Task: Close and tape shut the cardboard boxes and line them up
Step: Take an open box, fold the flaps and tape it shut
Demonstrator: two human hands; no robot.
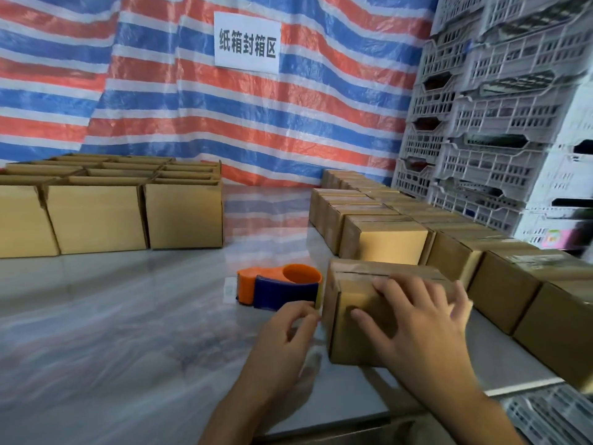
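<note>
Where the closed cardboard box (345, 300) stands on the near right part of the table (128, 316), its flaps are down and a strip of tape runs along the top seam. The right hand (414, 316) lies flat on the side facing the person, fingers spread and straight, their tips reaching the top edge. The left hand (285, 332) is at the box's near left corner with its fingers curled and thumb and forefinger drawn together; whether they pinch anything cannot be told. Just left of the box, touching or almost touching it, an orange and blue tape dispenser (282, 289) rests on the table. To the right and beyond, sealed boxes (385, 239) stand in close rows running toward the far side. At far left sits a block of open boxes (96, 216). A striped tarp (160, 107) with a paper sign (247, 41) hangs behind, and stacked white crates (497, 123) rise on the right.
</note>
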